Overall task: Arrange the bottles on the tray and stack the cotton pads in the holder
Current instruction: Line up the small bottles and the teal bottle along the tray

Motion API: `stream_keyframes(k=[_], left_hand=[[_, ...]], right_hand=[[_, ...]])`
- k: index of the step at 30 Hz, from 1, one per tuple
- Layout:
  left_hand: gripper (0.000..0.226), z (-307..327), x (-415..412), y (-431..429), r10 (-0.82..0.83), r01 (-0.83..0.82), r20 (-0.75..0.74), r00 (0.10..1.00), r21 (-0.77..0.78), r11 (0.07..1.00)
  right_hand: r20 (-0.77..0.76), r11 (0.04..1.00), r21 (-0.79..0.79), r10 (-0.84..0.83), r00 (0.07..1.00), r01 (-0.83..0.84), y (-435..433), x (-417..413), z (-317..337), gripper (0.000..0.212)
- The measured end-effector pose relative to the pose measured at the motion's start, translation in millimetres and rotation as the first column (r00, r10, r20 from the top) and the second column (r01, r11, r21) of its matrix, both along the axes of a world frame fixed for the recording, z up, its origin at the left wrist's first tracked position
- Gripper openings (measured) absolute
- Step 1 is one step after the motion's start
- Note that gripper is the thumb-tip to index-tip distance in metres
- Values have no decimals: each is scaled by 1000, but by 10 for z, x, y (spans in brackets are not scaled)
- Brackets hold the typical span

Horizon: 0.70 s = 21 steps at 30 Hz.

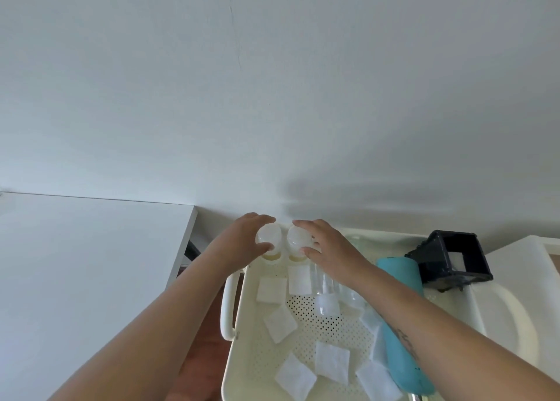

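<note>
1. Head view, tray (239, 355): cream, perforated floor, side handle. It serves as landmark for all positions below.
2. Left hand (242, 240): fingers curled around the white cap of the left jar (268, 240), which stands upright at the tray's far-left corner.
3. Right hand (330, 246): fingers and thumb closed around the cap of the right jar (298, 239), upright, just beside the left jar; whether the two touch cannot be told.
4. Clear bottles (324, 288): lying on the tray floor near its middle, partly under the right forearm; exact count unclear.
5. Cotton pads (331, 361): square, white, scattered loose across the tray floor, none stacked.
6. Holder (454, 258): dark, open-fronted, at the tray's far-right corner, something white inside.
7. Teal roll (400, 279): lying along the tray's right side.
8. Handling judgement: jars look light, rigid and smooth, with yellowish contents; take them by the body below the cap in case the cap is loose. Pads are soft and feather-light; pinch them at an edge.
</note>
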<state>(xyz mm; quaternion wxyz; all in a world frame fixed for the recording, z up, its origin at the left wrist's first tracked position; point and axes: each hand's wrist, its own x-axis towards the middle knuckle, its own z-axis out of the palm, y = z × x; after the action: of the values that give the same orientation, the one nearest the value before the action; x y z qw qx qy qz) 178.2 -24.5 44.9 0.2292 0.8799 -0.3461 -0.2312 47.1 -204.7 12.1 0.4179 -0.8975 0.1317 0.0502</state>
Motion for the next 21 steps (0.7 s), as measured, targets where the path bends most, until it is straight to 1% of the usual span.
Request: stream_keyframes(k=[6,11,18,21], left_hand=[[52,-86,29,10,7,-7,-1,1000,-71,997],[53,-113,48,37,-2,-2,-27,1000,-114,994],[54,-128,29,51,5,-6,-14,1000,-127,992],[57,-114,-4,50,3,-2,6,1000,-115,993]], right_hand=[[75,996,20,-84,994,82,87,-8,-91,49],[90,992,51,-117,989,113,97,-10,-162,50],[125,985,66,-169,978,161,163,-37,-194,53],[119,981,89,-185,976,175,170,-49,-207,59]])
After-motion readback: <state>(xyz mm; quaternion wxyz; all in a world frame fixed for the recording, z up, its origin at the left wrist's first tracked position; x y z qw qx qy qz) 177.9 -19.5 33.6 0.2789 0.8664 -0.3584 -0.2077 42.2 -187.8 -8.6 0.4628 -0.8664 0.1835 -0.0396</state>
